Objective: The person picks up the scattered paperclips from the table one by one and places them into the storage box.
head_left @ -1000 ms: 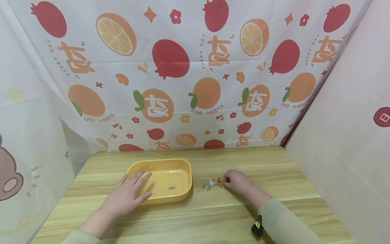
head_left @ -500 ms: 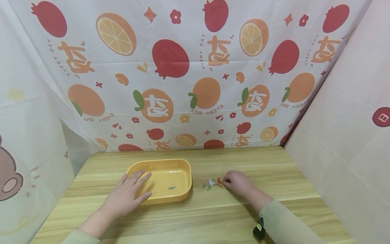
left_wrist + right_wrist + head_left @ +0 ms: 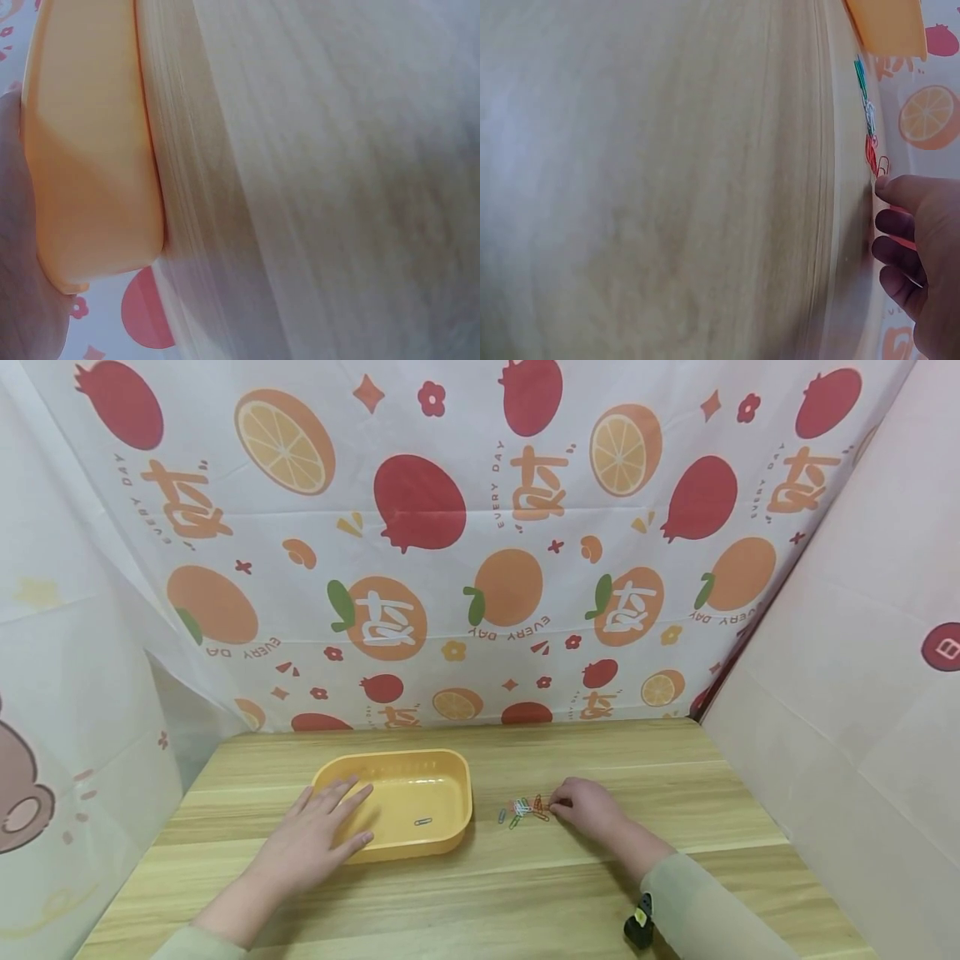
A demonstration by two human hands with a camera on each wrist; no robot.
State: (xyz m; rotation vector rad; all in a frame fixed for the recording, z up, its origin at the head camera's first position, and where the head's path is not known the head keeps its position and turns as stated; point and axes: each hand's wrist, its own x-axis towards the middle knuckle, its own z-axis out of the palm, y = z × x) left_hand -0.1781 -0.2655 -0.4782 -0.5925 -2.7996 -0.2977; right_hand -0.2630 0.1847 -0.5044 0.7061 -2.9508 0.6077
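My left hand (image 3: 303,843), fingers spread, rests over the left side and near-left corner of a yellow plastic tray (image 3: 450,839). A single paper clip (image 3: 423,821) lies on the tray's floor. To the right of the tray, a small pile of coloured paper clips (image 3: 522,807) sits on the wooden table. At the pile's right edge my right hand (image 3: 588,808) has thumb and fingertips together. The right wrist view shows a red paper clip (image 3: 883,163) standing up at the thumb tip, pinched there; the index fingertip is hidden. The other fingers of that hand are curled.
A wood-grain table (image 3: 480,902) lies under everything. Behind it hangs a white cloth printed with fruit (image 3: 480,527), and pale cloths (image 3: 847,718) close off both sides. A small black device (image 3: 639,922) is strapped near the right sleeve cuff.
The right hand stays at the pile's right edge, with only slight shifts of the fingers and sleeve. The left hand, the tray and the clip in it look the same.
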